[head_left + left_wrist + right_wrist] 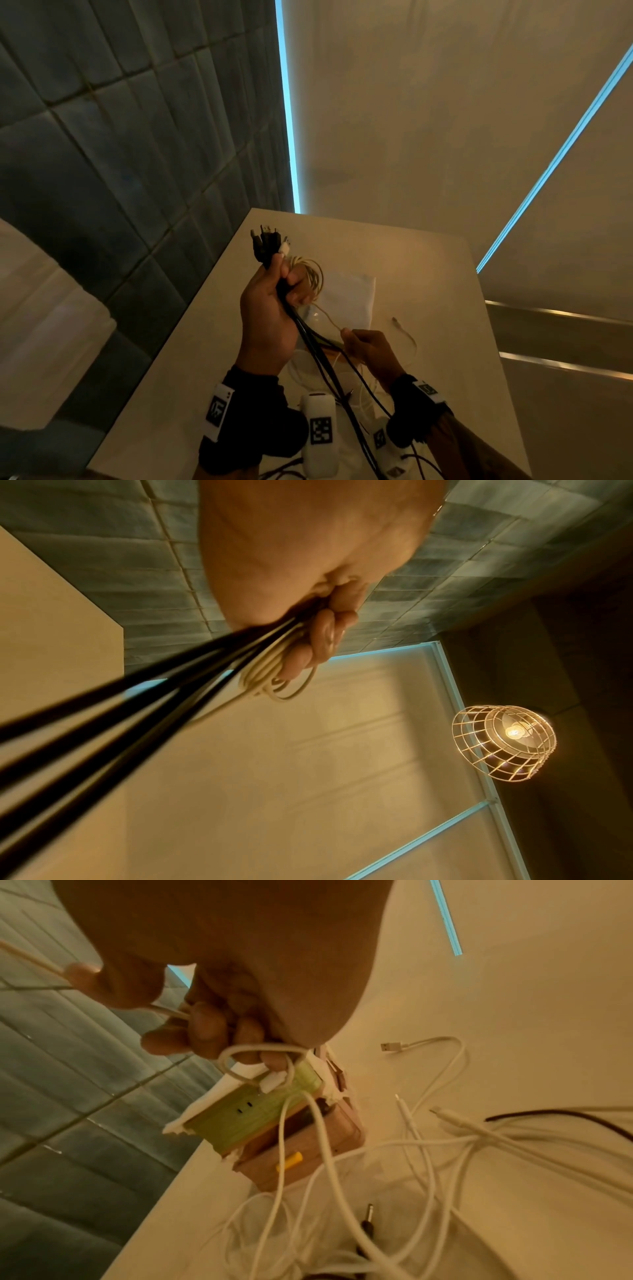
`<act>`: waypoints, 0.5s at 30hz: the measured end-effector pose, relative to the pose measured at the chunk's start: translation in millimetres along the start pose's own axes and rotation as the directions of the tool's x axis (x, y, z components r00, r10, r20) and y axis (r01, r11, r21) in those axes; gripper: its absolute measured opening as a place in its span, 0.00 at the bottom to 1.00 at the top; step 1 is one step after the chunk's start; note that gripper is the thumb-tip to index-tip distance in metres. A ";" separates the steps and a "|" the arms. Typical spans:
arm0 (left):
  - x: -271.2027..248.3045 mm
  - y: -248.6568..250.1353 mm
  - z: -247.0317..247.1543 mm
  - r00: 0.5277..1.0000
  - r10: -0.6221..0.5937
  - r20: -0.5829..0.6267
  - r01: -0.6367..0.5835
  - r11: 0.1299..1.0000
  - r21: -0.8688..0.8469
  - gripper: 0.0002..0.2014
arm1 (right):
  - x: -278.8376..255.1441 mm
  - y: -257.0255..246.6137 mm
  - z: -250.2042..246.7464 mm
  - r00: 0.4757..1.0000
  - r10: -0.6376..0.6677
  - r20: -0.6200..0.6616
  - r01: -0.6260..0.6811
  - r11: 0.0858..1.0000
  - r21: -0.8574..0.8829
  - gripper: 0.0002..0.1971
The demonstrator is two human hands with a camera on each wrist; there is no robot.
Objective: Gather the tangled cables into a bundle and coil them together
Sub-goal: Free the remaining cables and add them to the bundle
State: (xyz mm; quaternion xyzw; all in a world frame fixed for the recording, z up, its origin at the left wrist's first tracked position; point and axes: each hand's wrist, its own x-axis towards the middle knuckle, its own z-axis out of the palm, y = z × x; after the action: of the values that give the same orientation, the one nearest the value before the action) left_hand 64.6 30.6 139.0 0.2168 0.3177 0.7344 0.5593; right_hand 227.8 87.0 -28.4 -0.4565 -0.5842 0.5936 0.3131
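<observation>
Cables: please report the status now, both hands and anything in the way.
Left hand grips black cable bundle plus cream coil. Right hand pinches thin cream cable. Loose white cables still tangled on beige table.

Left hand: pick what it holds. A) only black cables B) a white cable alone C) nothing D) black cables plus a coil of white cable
D: the left hand grips the black cables together with a coil of white cable; the left wrist view shows both under the fingers.
</observation>
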 end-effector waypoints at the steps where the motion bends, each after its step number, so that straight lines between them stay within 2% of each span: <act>1: -0.2 0.5 -0.5 1.000 0.000 -0.003 0.000 1.000 0.004 0.15 | -0.1 4.6 -0.5 1.000 0.001 0.007 -0.001 1.000 -0.030 0.25; 5: 1.1 3.4 1.3 0.996 -0.069 -0.047 0.073 0.994 0.085 0.16 | 2.8 5.1 -0.8 1.000 -0.014 -0.015 0.012 0.993 -0.114 0.21; 8: 2.8 -0.2 1.0 0.987 -0.116 -0.112 0.136 0.971 0.198 0.15 | 11.2 -18.6 -1.0 0.987 -0.054 -0.152 0.038 0.993 -0.108 0.15; 10: 3.9 -6.5 -1.1 0.977 -0.126 -0.171 0.167 0.953 0.252 0.16 | 13.0 -43.6 -1.4 0.972 -0.115 -0.205 0.109 0.993 -0.039 0.13; 12: 4.6 -13.4 -2.3 0.964 -0.136 -0.230 0.201 0.937 0.287 0.16 | 9.0 -72.1 -0.5 0.963 -0.183 -0.200 0.191 0.981 0.021 0.11; 15: 6.1 -19.4 -1.2 0.951 -0.125 -0.284 0.220 0.916 0.335 0.15 | -2.3 -106.7 5.2 0.944 -0.322 -0.077 0.329 0.937 0.121 0.09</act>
State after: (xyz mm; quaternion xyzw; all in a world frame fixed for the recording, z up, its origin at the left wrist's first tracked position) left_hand 75.3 39.5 124.2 0.1901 0.5352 0.6323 0.5270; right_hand 206.8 95.8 76.0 -0.3484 -0.6020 0.5579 0.4527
